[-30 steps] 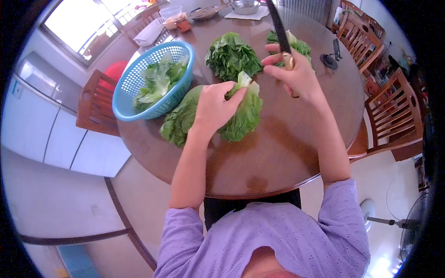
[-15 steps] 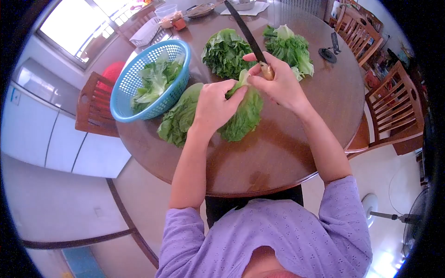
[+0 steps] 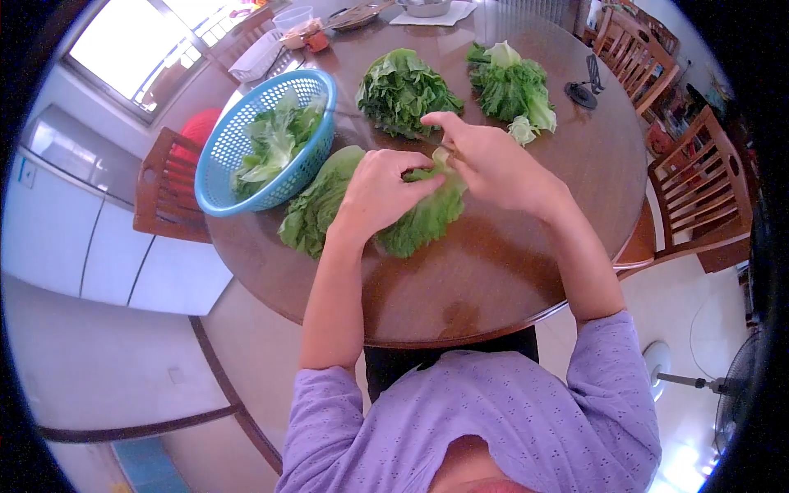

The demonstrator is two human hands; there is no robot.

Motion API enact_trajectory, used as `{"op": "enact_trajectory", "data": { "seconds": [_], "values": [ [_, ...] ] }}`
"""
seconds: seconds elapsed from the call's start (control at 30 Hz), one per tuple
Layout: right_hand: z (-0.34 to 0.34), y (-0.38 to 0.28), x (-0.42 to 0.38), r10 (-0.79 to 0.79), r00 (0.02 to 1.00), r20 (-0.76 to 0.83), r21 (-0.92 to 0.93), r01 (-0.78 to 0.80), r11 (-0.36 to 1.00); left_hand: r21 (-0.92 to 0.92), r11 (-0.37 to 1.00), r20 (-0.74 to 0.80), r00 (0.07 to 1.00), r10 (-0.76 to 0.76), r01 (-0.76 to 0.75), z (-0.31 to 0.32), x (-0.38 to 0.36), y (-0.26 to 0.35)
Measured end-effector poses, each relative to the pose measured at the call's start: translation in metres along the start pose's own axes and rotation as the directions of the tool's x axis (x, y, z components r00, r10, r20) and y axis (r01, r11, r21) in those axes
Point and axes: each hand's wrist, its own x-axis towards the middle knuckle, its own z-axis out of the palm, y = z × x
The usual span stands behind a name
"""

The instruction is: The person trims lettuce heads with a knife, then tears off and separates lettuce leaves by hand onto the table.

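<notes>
My left hand (image 3: 380, 191) is curled over a loose head of lettuce (image 3: 423, 226), its thumb and fingers around the stem end. Large leaves (image 3: 316, 205) spread out from under that hand to the left. My right hand (image 3: 501, 164) grips a knife (image 3: 429, 141), whose dark blade points left, low over the stem end and partly hidden by the fingers. Behind my hands stand a dark green leafy bunch (image 3: 403, 90) and, to its right, a paler lettuce (image 3: 509, 86) with a small cut piece (image 3: 523, 130) beside it.
A blue perforated basket (image 3: 215, 168) holding loose leaves (image 3: 275, 144) tilts at the left of the round wooden table (image 3: 460, 304). At the back are a metal bowl (image 3: 426, 8) and a white rack (image 3: 255, 59). A black stand (image 3: 582, 94) is at right; wooden chairs (image 3: 699, 181) surround the table.
The knife, raised upright before, has swung down to the left over the lettuce stem. My right hand has turned over, and its fingers have left the leaf.
</notes>
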Motion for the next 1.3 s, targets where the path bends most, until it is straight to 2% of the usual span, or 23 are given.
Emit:
{"op": "enact_trajectory", "data": {
  "seconds": [0.1, 0.17, 0.3, 0.4, 0.5, 0.6, 0.7, 0.8, 0.9, 1.0, 1.03, 1.1, 1.17, 1.2, 1.27, 1.3],
  "values": [
    [0.0, 0.0, -0.003, -0.039, 0.997, -0.064, -0.224, 0.024, 0.974, -0.002, 0.999, 0.045, 0.998, -0.053, 0.053, -0.005, 0.0, 0.0],
    [-0.008, 0.016, -0.003, 0.013, 0.993, -0.118, -0.23, -0.04, 0.972, -0.053, 0.989, 0.067, 0.989, -0.131, 0.135, -0.017, 0.0, 0.006],
    [-0.046, 0.052, 0.01, 0.054, 0.962, -0.267, -0.277, -0.131, 0.952, -0.114, 0.99, -0.064, 0.994, -0.09, 0.083, -0.012, 0.002, 0.004],
    [-0.062, 0.096, 0.013, 0.16, 0.904, -0.397, -0.386, -0.322, 0.865, -0.128, 0.988, -0.13, 0.986, -0.105, 0.088, -0.008, 0.002, 0.004],
    [-0.065, 0.127, 0.005, 0.218, 0.867, -0.448, -0.441, -0.426, 0.79, -0.14, 0.985, -0.167, 0.979, -0.12, 0.097, -0.008, 0.004, 0.005],
    [-0.054, 0.149, -0.002, 0.06, 0.802, -0.595, -0.422, -0.375, 0.825, -0.151, 0.985, -0.214, 0.971, -0.11, 0.078, -0.005, 0.004, 0.004],
    [-0.059, 0.147, -0.006, 0.269, 0.774, -0.573, -0.356, -0.531, 0.769, -0.178, 0.981, -0.236, 0.965, -0.115, 0.073, -0.002, 0.004, 0.003],
    [-0.06, 0.152, -0.008, 0.173, 0.793, -0.584, -0.393, -0.463, 0.794, -0.202, 0.977, -0.247, 0.962, -0.115, 0.065, -0.001, 0.005, 0.006],
    [-0.059, 0.138, -0.008, 0.179, 0.789, -0.588, -0.33, -0.435, 0.838, -0.192, 0.981, -0.286, 0.956, -0.064, 0.008, 0.002, 0.006, 0.004],
    [-0.051, 0.092, 0.003, 0.261, 0.803, -0.535, -0.051, -0.34, 0.939, -0.196, 0.981, -0.354, 0.933, -0.07, -0.001, 0.002, 0.006, 0.006],
    [-0.047, 0.067, 0.005, 0.352, 0.83, -0.432, 0.146, -0.32, 0.936, -0.207, 0.978, -0.396, 0.915, -0.082, -0.002, 0.002, 0.006, 0.006],
    [-0.034, 0.016, 0.006, 0.449, 0.876, -0.174, 0.519, -0.306, 0.798, -0.163, 0.986, -0.49, 0.87, -0.05, -0.034, 0.001, 0.007, 0.005],
    [-0.012, -0.003, 0.004, 0.213, 0.948, -0.236, 0.404, -0.104, 0.909, -0.044, 0.995, -0.579, 0.814, 0.045, -0.087, -0.001, 0.008, 0.003],
    [-0.009, -0.015, 0.004, 0.235, 0.959, -0.16, 0.424, -0.148, 0.894, 0.003, 0.996, -0.6, 0.796, 0.076, -0.093, -0.002, 0.007, 0.004],
    [-0.002, -0.026, 0.002, 0.228, 0.965, -0.129, 0.431, -0.152, 0.889, 0.093, 0.99, -0.635, 0.76, 0.143, -0.108, -0.004, 0.008, 0.005],
    [-0.001, -0.028, 0.002, 0.219, 0.968, -0.123, 0.418, -0.15, 0.896, 0.083, 0.992, -0.632, 0.765, 0.125, -0.094, -0.004, 0.007, 0.006]
  ]
}}
